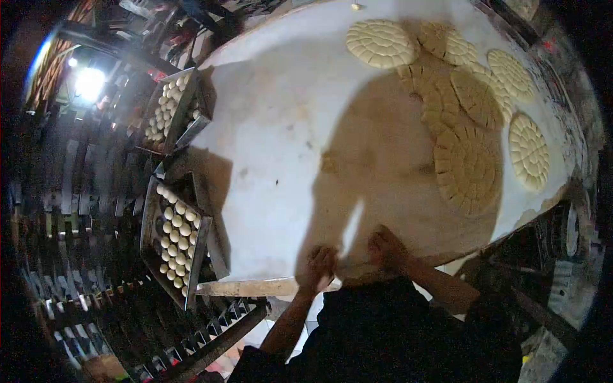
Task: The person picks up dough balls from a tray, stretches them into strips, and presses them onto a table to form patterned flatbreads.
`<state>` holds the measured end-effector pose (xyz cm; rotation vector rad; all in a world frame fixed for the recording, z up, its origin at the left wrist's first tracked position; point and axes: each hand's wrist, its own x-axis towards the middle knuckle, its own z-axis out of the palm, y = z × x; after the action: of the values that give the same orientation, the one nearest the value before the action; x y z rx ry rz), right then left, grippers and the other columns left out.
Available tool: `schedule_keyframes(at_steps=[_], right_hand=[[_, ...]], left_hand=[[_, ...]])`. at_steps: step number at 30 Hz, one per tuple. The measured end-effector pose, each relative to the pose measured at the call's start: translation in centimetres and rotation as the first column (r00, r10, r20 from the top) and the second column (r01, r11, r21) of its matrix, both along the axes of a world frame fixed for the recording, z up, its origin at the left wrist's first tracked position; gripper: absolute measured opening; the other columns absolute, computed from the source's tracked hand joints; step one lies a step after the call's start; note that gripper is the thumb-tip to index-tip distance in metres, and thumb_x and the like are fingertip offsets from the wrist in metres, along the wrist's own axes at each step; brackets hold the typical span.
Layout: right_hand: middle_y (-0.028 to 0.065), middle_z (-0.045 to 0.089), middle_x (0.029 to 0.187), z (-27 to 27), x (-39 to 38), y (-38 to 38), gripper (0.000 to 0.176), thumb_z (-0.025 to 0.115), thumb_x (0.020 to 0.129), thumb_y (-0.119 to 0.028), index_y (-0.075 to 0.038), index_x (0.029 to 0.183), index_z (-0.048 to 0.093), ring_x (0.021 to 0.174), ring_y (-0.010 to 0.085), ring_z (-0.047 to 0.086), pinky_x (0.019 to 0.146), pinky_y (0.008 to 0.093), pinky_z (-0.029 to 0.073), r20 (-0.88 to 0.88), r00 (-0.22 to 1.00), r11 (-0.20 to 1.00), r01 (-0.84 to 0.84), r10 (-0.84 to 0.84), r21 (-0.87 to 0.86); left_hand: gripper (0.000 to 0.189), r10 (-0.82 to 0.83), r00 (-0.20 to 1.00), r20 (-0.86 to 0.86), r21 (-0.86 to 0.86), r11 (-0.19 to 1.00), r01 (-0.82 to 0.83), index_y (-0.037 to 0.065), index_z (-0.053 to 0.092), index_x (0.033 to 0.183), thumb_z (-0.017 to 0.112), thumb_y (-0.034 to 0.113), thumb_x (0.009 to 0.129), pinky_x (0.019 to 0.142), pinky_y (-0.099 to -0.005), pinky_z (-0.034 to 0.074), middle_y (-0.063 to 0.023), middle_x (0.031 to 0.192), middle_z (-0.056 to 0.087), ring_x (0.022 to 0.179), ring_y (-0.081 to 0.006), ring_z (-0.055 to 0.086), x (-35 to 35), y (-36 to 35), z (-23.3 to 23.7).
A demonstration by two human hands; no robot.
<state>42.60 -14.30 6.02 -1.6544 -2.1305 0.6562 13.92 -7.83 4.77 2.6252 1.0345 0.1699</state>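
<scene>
In shadow at the near edge of the pale work table (268, 191), my left hand (317, 268) is closed, its fingers curled in. To its right, slightly farther onto the tabletop, my right hand (385, 247) is curled as well. Dark shadow covers both hands, and I cannot make out whether anything is in the fingers. The nearest dough is a large scored round (469, 169), lying in shadow beyond my right hand. More flat rounds are grouped behind it, among them one scored dough round (381, 43) at the far side and another dough round (529, 152) at the right.
Along the left edge stands a metal tray (203, 246) with several dough balls (179, 233) in it. A second tray (191, 131) with more dough balls (168, 108) is farther back. Dark slatted racks (89, 185) fill the left side. A small dough piece (356, 7) lies at the far edge.
</scene>
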Motion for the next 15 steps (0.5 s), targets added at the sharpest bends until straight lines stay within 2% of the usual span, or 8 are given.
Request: schedule_keyframes(at_steps=[2,3,4,6,8,10,12,15], right_hand=[[0.0304,0.056,0.115,-2.5,4.1,-0.3,0.032,0.055,0.086,-0.019,0.007,0.104,0.06,0.113,0.0475,0.05,0.109,0.0535,0.032,-0.076,0.995,0.926,0.032,-0.066,-0.376],[0.0272,0.056,0.111,-2.5,6.2,0.5,0.031,0.058,0.085,-0.019,0.005,0.105,0.058,0.111,0.0455,0.051,0.107,0.0545,0.033,0.089,0.995,0.989,0.059,-0.047,-0.137],[0.0239,0.056,0.106,-1.9,8.2,2.2,0.031,0.061,0.085,-0.02,0.002,0.106,0.057,0.109,0.0434,0.051,0.105,0.0554,0.034,0.246,0.967,0.993,0.043,-0.07,0.11],[0.0255,0.054,0.106,3.6,7.5,8.3,0.029,0.06,0.086,-0.019,0.003,0.104,0.057,0.104,0.0437,0.051,0.102,0.0562,0.036,0.168,0.941,0.918,0.228,-0.293,0.324],[0.0268,0.053,0.106,3.1,3.9,11.8,0.03,0.059,0.086,-0.02,0.005,0.102,0.056,0.104,0.0445,0.05,0.101,0.0568,0.036,0.098,0.936,0.895,0.288,-0.339,0.341],[0.0274,0.052,0.105,2.2,2.2,11.5,0.03,0.059,0.087,-0.021,0.006,0.102,0.055,0.104,0.0451,0.05,0.101,0.0571,0.037,0.052,0.953,0.906,0.266,-0.299,0.33],[0.0272,0.052,0.105,2.3,0.6,8.6,0.031,0.059,0.087,-0.021,0.005,0.102,0.055,0.105,0.0454,0.05,0.101,0.0572,0.037,0.024,0.983,0.936,0.164,-0.18,0.313],[0.0245,0.053,0.103,3.6,5.1,5.5,0.027,0.058,0.089,-0.023,0.003,0.098,0.056,0.106,0.0436,0.05,0.103,0.0534,0.036,0.034,0.995,0.991,0.088,-0.092,0.103]], left_hand=[[0.021,0.068,0.985,0.161,0.018,0.997,-0.072,0.008,0.06,0.101,0.064,0.019,0.084,0.096,-0.0498,0.04,-0.0133,0.1,0.062,0.102,-0.0361,0.055,-3.6,0.8,3.1],[0.017,0.135,0.978,0.158,0.008,0.99,-0.138,0.008,0.059,0.1,0.064,0.016,0.086,0.095,-0.0496,0.04,-0.0125,0.095,0.063,0.099,-0.0367,0.055,-3.8,2.8,5.2],[0.021,0.422,0.858,0.294,-0.225,0.903,-0.367,0.008,0.06,0.101,0.064,0.022,0.087,0.097,-0.0495,0.04,-0.0143,0.103,0.062,0.103,-0.0363,0.055,-4.1,4.8,3.9],[0.027,0.466,0.82,0.332,-0.077,0.88,-0.469,0.008,0.061,0.101,0.066,0.029,0.085,0.096,-0.0488,0.041,-0.016,0.108,0.061,0.106,-0.0353,0.055,-2.6,9.5,2.5],[0.026,0.323,0.902,0.288,0.078,0.931,-0.358,0.008,0.062,0.098,0.069,0.028,0.083,0.091,-0.0489,0.044,-0.0154,0.106,0.062,0.103,-0.0353,0.056,1.2,12.4,2.7],[0.023,0.502,0.835,0.226,-0.243,0.859,-0.451,0.009,0.064,0.095,0.07,0.025,0.08,0.089,-0.0499,0.044,-0.0146,0.106,0.063,0.102,-0.0361,0.056,4.9,10.0,4.5],[0.019,0.435,0.881,0.189,-0.135,0.9,-0.415,0.009,0.065,0.098,0.068,0.015,0.081,0.095,-0.0491,0.043,-0.0148,0.11,0.063,0.109,-0.0359,0.055,5.4,5.7,3.5],[0.016,0.089,0.986,0.14,0.057,0.994,-0.097,0.007,0.065,0.1,0.063,0.008,0.084,0.104,-0.0464,0.039,-0.0147,0.112,0.063,0.118,-0.0338,0.053,-1.4,3.6,3.8]])
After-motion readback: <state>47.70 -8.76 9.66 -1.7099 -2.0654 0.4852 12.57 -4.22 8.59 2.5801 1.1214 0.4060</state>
